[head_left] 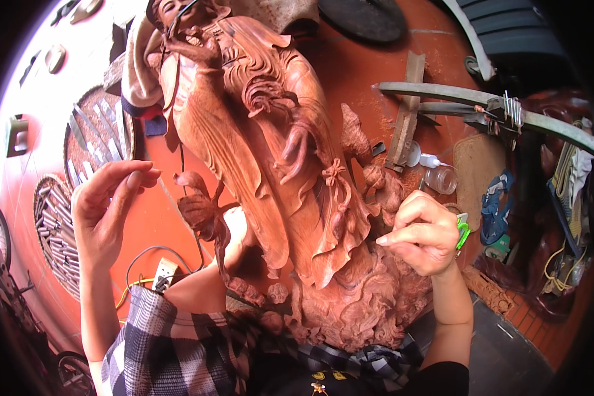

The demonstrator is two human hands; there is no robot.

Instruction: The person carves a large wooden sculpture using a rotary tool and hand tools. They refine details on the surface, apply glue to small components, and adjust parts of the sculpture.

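A large carved reddish wooden statue [244,158] of a robed figure lies before me, its head away from me and its rough carved base [356,303] close to my lap. To its left, my left hand [109,204] is raised, with thumb and fingertips pinched together; anything between them is too small to make out. Above the lower right side of the statue is my right hand [424,234], fingers curled and thumb pressed to them. Whatever it may hold is hidden. A carved wooden flower on a stem [204,211] stands between my left hand and the robe.
At left are a round tray of flat blades [99,132] and a basket of many carving tools [56,231]. A bow-shaped clamp [482,99], a glass jar [441,179] and a green object [464,232] lie at right. A power strip [165,274] with cables sits near my leg.
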